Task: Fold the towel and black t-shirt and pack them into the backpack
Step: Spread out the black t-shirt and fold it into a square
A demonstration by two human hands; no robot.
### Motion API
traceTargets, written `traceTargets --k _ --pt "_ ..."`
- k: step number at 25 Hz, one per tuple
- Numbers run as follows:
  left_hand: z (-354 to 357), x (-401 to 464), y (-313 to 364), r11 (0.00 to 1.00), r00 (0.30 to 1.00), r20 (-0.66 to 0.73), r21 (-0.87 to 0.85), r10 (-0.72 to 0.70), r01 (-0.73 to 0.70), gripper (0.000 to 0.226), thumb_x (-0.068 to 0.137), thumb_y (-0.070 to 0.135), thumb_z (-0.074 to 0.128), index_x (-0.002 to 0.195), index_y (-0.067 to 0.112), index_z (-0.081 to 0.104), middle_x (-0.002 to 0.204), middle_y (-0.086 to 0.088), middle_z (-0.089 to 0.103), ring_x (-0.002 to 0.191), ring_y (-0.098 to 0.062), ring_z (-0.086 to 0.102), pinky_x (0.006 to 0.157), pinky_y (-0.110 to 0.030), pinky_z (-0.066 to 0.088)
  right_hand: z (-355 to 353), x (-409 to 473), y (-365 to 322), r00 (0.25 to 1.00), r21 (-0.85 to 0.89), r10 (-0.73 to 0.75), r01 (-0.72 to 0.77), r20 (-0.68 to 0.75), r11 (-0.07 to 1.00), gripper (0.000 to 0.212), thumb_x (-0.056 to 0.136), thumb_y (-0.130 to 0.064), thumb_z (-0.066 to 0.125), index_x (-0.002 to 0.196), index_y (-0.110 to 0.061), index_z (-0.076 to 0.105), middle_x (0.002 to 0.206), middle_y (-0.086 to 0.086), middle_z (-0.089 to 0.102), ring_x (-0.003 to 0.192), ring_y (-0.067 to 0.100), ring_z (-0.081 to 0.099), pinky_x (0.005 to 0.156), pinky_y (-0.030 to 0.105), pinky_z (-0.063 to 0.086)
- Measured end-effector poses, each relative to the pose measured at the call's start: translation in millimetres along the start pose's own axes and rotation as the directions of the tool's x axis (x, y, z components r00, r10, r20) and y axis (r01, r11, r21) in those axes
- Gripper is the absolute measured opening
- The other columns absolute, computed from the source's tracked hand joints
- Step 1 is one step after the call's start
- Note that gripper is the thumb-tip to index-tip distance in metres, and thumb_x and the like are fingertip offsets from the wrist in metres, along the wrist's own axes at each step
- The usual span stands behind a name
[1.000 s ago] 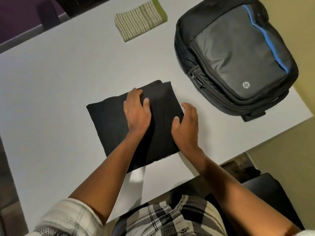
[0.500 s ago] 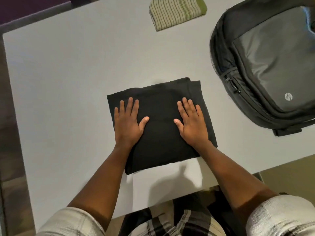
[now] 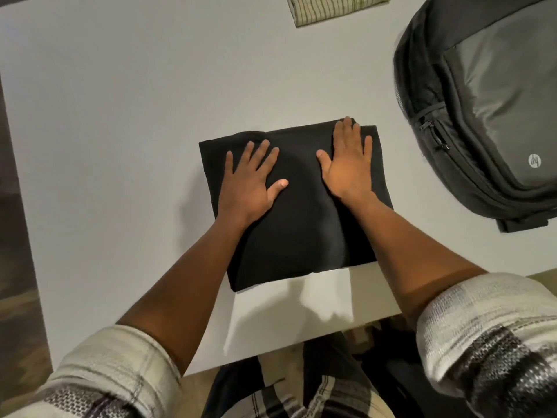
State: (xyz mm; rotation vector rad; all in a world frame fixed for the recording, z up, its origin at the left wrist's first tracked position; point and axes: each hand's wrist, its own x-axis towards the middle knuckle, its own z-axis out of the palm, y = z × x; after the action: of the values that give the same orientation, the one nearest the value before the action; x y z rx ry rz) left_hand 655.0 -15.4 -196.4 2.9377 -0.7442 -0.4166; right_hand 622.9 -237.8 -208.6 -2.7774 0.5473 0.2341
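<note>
The black t-shirt (image 3: 298, 224) lies folded into a rough square on the white table (image 3: 120, 116), near its front edge. My left hand (image 3: 250, 182) lies flat on the shirt's left half, fingers spread. My right hand (image 3: 346, 164) presses flat on the right half, fingertips at the far edge. The striped green-and-cream towel (image 3: 331, 7) lies folded at the far edge of the view, partly cut off. The grey-and-black backpack (image 3: 488, 110) lies flat at the right, its zippers shut.
Bare table surface stretches to the left of the shirt and beyond it. The table's left edge (image 3: 21, 206) drops to a dark wooden floor. My plaid shirt and lap show below the front edge.
Both hands went from the shirt's right side to lying flat and spread on it. My right hand has since slid toward the far edge. The view shifted left and nearer.
</note>
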Motion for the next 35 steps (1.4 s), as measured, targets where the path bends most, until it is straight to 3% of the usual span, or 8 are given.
traceTargets --k 3,9,14,19,23,25,29,35 --pt "4 -11 -11 0.998 0.998 -0.025 0.021 -0.055 0.056 0.072 0.099 0.067 0.018 0.160 0.028 0.013 0.168 0.001 0.009 0.155 -0.024 0.004 0.123 -0.056 0.002 -7 -22 7 0.994 -0.018 0.062 -0.064 -0.096 0.998 0.071 0.102 -0.044 0.036 0.160 -0.010 0.011 0.168 0.011 0.005 0.155 0.030 0.005 0.122 0.059 0.006" --pt "8 -48 -29 0.978 0.978 -0.011 -0.026 -0.207 0.206 0.073 0.099 0.065 0.021 0.160 0.026 0.012 0.168 -0.002 0.008 0.155 -0.027 0.002 0.122 -0.060 0.007 40 -136 -49 0.982 -0.031 -0.186 0.186 0.014 0.982 0.072 0.100 -0.051 0.041 0.160 -0.018 0.017 0.168 0.004 0.010 0.155 0.029 0.007 0.123 0.057 0.005" --pt "8 -60 -21 0.897 0.906 0.065 -0.134 -0.417 0.422 0.074 0.100 0.065 0.024 0.160 0.027 0.006 0.169 -0.003 -0.002 0.154 -0.035 -0.007 0.116 -0.069 0.000 25 -87 -23 0.959 -0.122 -0.283 0.283 0.012 0.951 0.064 0.102 -0.040 0.039 0.159 -0.016 0.021 0.167 0.008 0.017 0.153 0.031 0.016 0.121 0.057 0.016" --pt "2 -73 -3 0.561 0.662 0.236 -0.378 -0.711 0.737 0.075 0.102 0.056 0.030 0.160 0.024 -0.005 0.166 -0.006 -0.021 0.150 -0.042 -0.019 0.111 -0.074 -0.005 3 -75 -76 0.982 0.000 -0.187 0.187 -0.029 0.982 0.069 0.099 -0.033 0.048 0.159 -0.013 0.021 0.168 0.010 0.011 0.154 0.034 0.009 0.123 0.055 0.009" --pt "-11 -95 17 0.198 0.437 0.509 -0.456 -0.742 0.868 0.089 0.099 0.062 0.036 0.157 0.022 -0.017 0.161 -0.009 -0.033 0.148 -0.045 -0.023 0.112 -0.074 0.000 24 -117 -73 0.963 0.045 -0.253 0.249 0.097 0.967 0.063 0.102 -0.040 0.044 0.158 -0.020 0.024 0.167 0.005 0.015 0.154 0.031 0.011 0.121 0.058 0.014" --pt "-13 -111 20 0.344 0.503 0.428 -0.397 -0.751 0.851 0.091 0.097 0.063 0.039 0.158 0.020 -0.013 0.163 -0.015 -0.027 0.149 -0.047 -0.018 0.114 -0.071 0.001 22 -110 -52 0.986 0.046 -0.136 0.132 0.093 0.990 0.061 0.104 -0.041 0.038 0.158 -0.018 0.024 0.167 0.006 0.016 0.153 0.031 0.013 0.120 0.058 0.016" --pt "-10 -95 -7 0.861 0.888 -0.068 -0.288 -0.455 0.420 0.075 0.101 0.048 0.043 0.160 0.021 0.007 0.167 -0.015 -0.005 0.153 -0.040 -0.004 0.121 -0.060 0.006 3 -80 -57 0.992 0.084 -0.127 0.126 0.010 0.988 0.062 0.104 -0.038 0.039 0.158 -0.012 0.021 0.167 0.010 0.014 0.154 0.031 0.011 0.125 0.051 0.008" --pt "-12 24 -58 0.988 0.997 -0.028 -0.139 0.066 -0.070 0.068 0.101 0.052 0.036 0.160 0.027 0.012 0.169 -0.006 0.001 0.155 -0.029 0.000 0.120 -0.065 0.010 13 -7 -107 0.969 0.205 -0.248 0.240 0.013 0.949 0.064 0.103 -0.035 0.040 0.159 -0.012 0.019 0.167 0.010 0.013 0.155 0.028 0.009 0.125 0.047 0.006"
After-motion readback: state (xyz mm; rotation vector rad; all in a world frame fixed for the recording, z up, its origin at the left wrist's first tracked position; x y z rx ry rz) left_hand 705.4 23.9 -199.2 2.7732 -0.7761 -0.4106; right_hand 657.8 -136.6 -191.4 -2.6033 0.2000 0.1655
